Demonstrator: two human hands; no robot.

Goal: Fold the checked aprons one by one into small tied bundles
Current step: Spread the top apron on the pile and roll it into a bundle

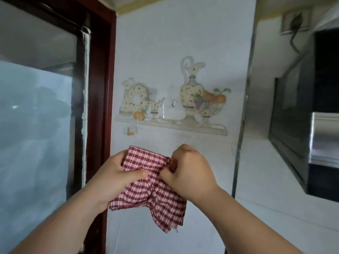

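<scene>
The folded red-checked apron [146, 182] is held in mid-air at 6 o'clock in the view, the left hand [113, 173] gripping its 9 o'clock side while the right hand [189, 171] pinches gathered cloth at 3 o'clock, seemingly mid-tying; next, cinch the knot

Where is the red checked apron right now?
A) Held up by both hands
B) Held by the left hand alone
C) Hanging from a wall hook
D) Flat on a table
A: the left hand and the right hand both grip the apron, raised off any surface.
</scene>
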